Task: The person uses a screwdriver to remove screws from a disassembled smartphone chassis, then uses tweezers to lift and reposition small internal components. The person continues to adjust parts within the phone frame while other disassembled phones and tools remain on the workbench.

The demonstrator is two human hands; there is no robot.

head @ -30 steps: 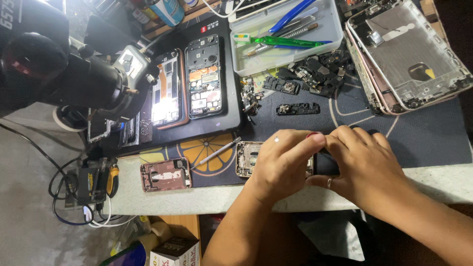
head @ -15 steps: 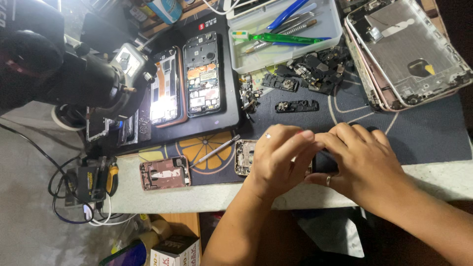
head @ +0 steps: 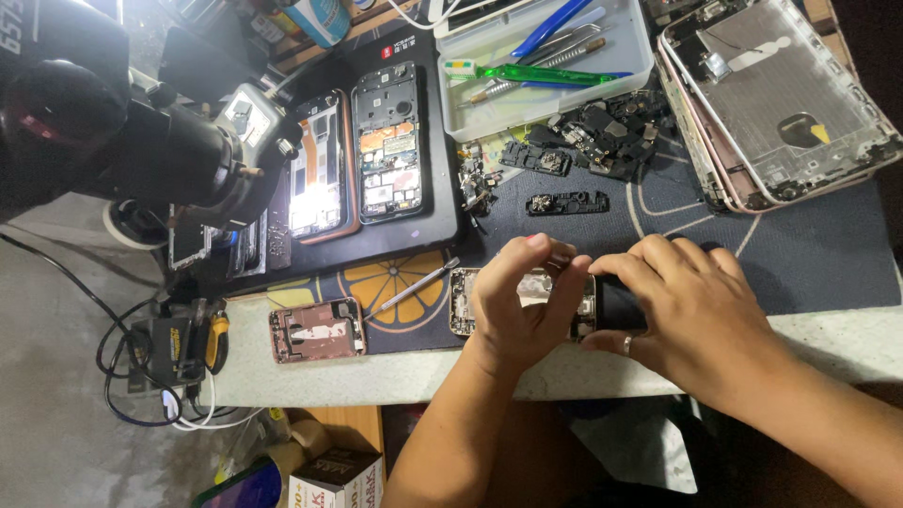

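Both my hands rest on an opened phone housing [head: 531,287] lying on the dark work mat near the table's front edge. My left hand [head: 520,306] pinches over its middle with the fingers arched. My right hand [head: 691,310], with a ring on one finger, presses on the housing's right end and covers a dark part [head: 621,306] there. Most of the housing is hidden under the two hands.
A metal tool [head: 414,287] and a small pink phone frame [head: 316,331] lie to the left. Two opened phones [head: 388,141] sit on a black pad beside a microscope [head: 122,141]. A white tool tray [head: 546,66], loose parts [head: 588,132] and stacked phone shells [head: 781,94] lie behind.
My left hand's fingers have lifted and arched over the housing; my right hand has shifted slightly along its right end. The housing stays in place.
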